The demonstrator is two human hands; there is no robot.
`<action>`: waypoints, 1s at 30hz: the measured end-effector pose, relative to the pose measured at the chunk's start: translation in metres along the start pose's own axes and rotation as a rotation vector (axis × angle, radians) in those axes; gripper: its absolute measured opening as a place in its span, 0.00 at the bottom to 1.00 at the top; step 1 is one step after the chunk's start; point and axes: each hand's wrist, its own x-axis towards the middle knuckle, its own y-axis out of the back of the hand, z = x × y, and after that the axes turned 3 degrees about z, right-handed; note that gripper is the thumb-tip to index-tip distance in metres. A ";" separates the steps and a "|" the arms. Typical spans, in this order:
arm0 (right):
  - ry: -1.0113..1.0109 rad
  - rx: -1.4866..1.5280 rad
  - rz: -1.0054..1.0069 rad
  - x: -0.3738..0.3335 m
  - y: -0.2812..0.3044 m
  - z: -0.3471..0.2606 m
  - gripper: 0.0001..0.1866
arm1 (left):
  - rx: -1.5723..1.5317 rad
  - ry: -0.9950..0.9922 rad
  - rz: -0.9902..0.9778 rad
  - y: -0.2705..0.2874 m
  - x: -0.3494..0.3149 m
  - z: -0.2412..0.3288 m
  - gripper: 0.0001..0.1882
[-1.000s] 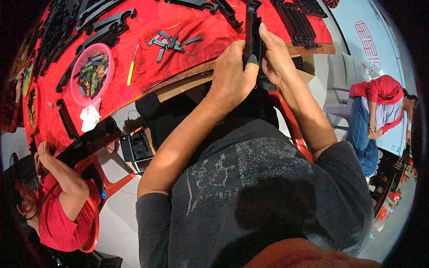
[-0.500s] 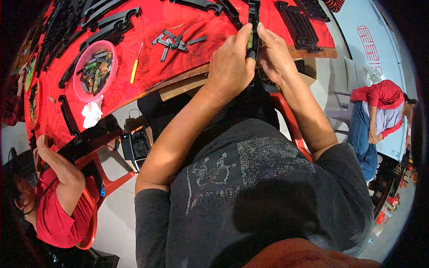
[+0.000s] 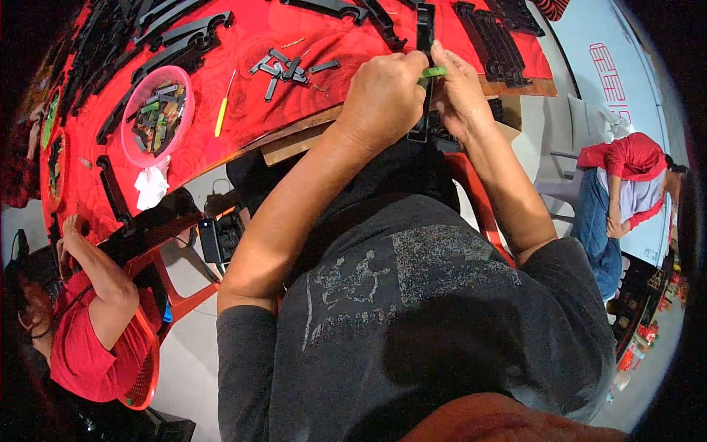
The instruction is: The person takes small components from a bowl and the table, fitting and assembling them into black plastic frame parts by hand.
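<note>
A long, narrow black plastic part (image 3: 425, 29) stands lengthwise between my hands at the table's front edge, its lower end hanging below them. My left hand (image 3: 387, 92) is closed at its left side, back of the hand up. From those fingers a small translucent green piece (image 3: 434, 71) sticks out sideways across the black part. My right hand (image 3: 464, 92) grips the black part from the right, thumb pointing up along it. The fingertips of both hands are partly hidden, so the exact contact with the green piece is unclear.
Left of my hands lie a pile of small dark pieces (image 3: 283, 70), a yellow-handled tool (image 3: 221, 118) and a pink-rimmed bowl (image 3: 188, 121) of small parts. Black parts (image 3: 493, 44) are stacked right. A person in red (image 3: 96, 339) sits left; another (image 3: 626, 162) sits right.
The green piece has turned from lying along the black part to crossing it. My left hand has rolled over and shifted slightly, and the black part's lower end now shows below the hands.
</note>
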 end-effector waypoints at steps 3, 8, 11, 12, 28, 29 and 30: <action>-0.043 0.271 0.043 0.014 -0.006 0.008 0.14 | -0.056 0.091 0.075 -0.006 -0.003 0.004 0.10; -0.049 0.385 0.111 0.014 -0.009 0.015 0.14 | -0.014 0.203 0.229 -0.002 -0.012 -0.003 0.10; -0.027 0.415 0.061 0.016 0.011 0.013 0.14 | -0.566 0.538 0.141 0.010 -0.010 -0.014 0.11; -0.026 0.415 0.061 0.015 0.011 0.013 0.14 | -0.836 0.712 0.090 0.014 -0.010 -0.012 0.12; 0.120 0.481 0.183 0.000 0.022 0.015 0.11 | 0.167 0.052 -0.355 -0.013 0.048 0.022 0.16; 0.113 0.476 0.223 -0.001 0.021 0.014 0.11 | 0.203 0.018 -0.336 -0.015 0.049 0.025 0.14; 0.121 0.476 0.227 0.000 0.021 0.014 0.11 | 0.237 -0.016 -0.317 -0.018 0.049 0.027 0.13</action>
